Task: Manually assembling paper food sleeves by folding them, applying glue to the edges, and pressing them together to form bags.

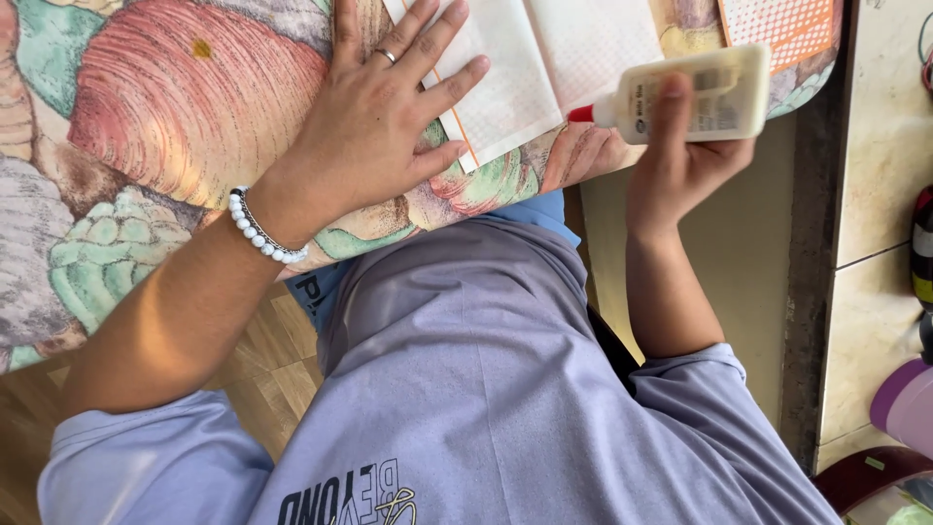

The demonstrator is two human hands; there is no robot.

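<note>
Floral cushion: left hand flattens paper, right hand holds glue bottle

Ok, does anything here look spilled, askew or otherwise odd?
One small thing: a yellowish spot on the patterned cloth, possibly a stain. Otherwise, left hand flat by the white paper, right hand holding the glue bottle.

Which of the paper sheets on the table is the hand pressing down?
The white sheet under the left hand's fingers; the orange dotted sheet lies untouched at the far right.
</note>
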